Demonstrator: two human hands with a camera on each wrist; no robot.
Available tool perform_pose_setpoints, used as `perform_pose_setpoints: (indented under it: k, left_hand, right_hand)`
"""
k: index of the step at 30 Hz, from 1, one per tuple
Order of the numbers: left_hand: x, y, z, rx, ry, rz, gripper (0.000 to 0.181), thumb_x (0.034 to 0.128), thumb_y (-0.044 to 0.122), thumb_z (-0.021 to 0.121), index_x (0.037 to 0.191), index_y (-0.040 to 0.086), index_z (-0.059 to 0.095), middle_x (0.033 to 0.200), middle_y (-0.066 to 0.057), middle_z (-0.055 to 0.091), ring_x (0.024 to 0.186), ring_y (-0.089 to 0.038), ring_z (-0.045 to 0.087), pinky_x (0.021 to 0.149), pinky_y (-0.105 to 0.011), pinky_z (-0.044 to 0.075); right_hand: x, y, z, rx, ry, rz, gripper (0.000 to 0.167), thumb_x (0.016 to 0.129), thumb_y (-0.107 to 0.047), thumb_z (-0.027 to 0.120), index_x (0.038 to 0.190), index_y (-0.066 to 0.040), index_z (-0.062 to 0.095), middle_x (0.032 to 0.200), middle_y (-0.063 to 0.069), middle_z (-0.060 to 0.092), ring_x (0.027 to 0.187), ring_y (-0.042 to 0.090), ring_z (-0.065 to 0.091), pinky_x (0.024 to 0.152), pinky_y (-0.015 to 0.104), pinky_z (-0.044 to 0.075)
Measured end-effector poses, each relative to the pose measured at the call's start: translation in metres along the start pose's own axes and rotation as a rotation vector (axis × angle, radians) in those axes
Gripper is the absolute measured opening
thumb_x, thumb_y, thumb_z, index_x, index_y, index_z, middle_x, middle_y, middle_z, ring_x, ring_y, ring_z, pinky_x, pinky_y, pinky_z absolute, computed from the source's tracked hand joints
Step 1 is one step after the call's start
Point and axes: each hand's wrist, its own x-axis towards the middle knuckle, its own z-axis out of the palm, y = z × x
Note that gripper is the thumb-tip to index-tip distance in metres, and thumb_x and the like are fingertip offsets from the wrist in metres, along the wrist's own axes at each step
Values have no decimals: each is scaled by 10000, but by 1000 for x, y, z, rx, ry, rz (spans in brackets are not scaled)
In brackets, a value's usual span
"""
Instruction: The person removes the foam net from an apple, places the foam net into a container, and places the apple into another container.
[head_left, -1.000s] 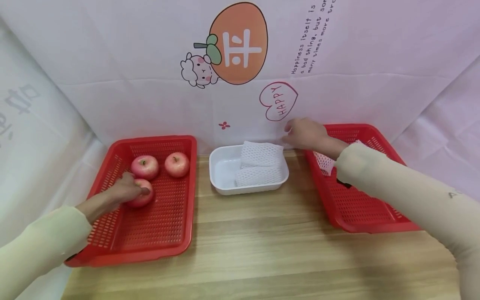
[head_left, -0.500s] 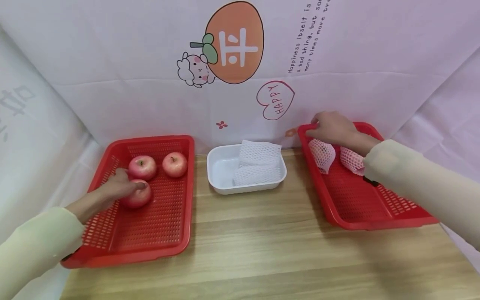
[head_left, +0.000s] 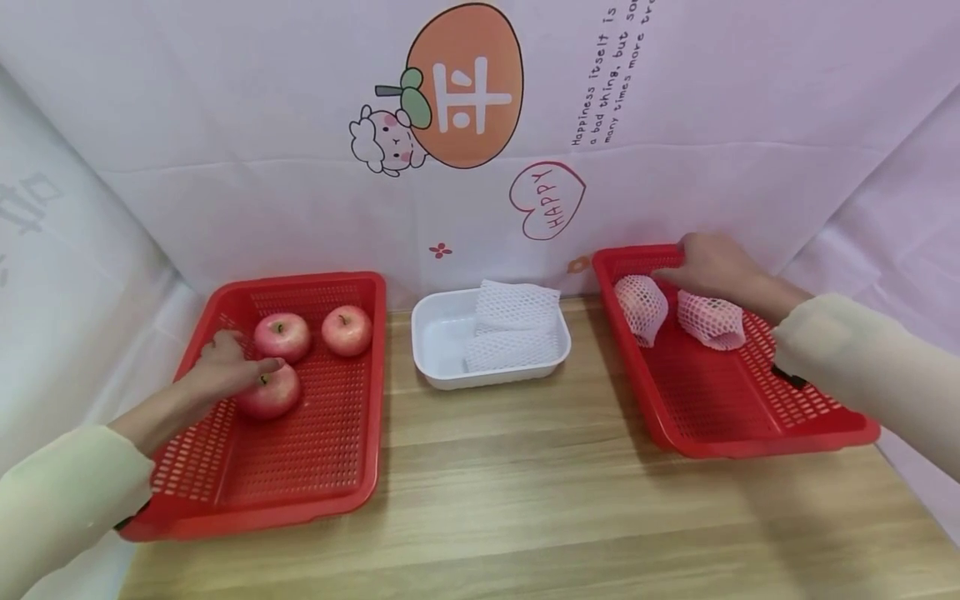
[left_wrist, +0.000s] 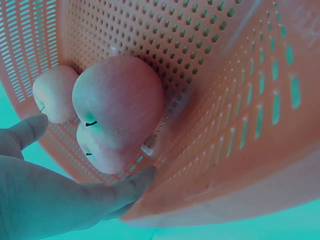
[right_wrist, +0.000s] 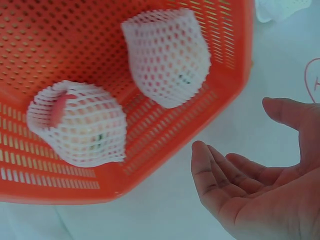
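In the left red basket (head_left: 300,504), several red apples sit, and my left hand (head_left: 221,367) hovers at the front apple (head_left: 272,392), fingers spread and thumb near its top. The left wrist view shows thumb and fingers apart, with a large apple (left_wrist: 120,100) beyond them and no grip around it. Over the back rim of the right red basket (head_left: 705,450), my right hand (head_left: 716,267) holds nothing. Its fingers are relaxed and the thumb stands apart in the right wrist view. Below it lie two foam-netted apples, one at left (head_left: 642,308) and one at right (head_left: 711,321).
Between the baskets stands a white plastic tray (head_left: 442,379) with white foam net sleeves (head_left: 517,308) in its right part. All rest on a wooden table (head_left: 510,492). A printed white cloth (head_left: 300,167) hangs behind.
My right hand has moved right, from beside the right basket to over its back rim, uncovering the netted apples. The left hand has shifted slightly left, its fingers spreading away from the front apple.
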Motion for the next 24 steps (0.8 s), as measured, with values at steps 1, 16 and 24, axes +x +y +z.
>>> perform_pose_setpoints:
  k: [1,16,24]
  left_hand:
    - [0,-1,0,0,11,6,987,1064,370,556,1508,-250,-71,1516,-506,81,1337,-601,228,1137,-748,318]
    - [-11,10,6,-12,82,102,889,1090,310,545,1544,-233,7,1534,-510,132,1402,-600,199,1150,-738,294]
    - [-14,14,14,-27,124,182,897,1062,301,608,1555,-222,73,1534,-477,243,1394,-584,296,1139,-741,324]
  right_hand:
    - [-2,2,1,-2,0,1,425,971,-367,701,760,-47,518,659,42,450,643,222,444,565,367,400]
    - [-10,14,34,36,-103,68,595,941,-593,695,645,-154,424,555,1,405,539,136,359,561,311,408]
    - [-11,17,49,67,-152,77,621,957,-634,655,613,-185,397,546,-15,399,548,129,373,579,306,405]
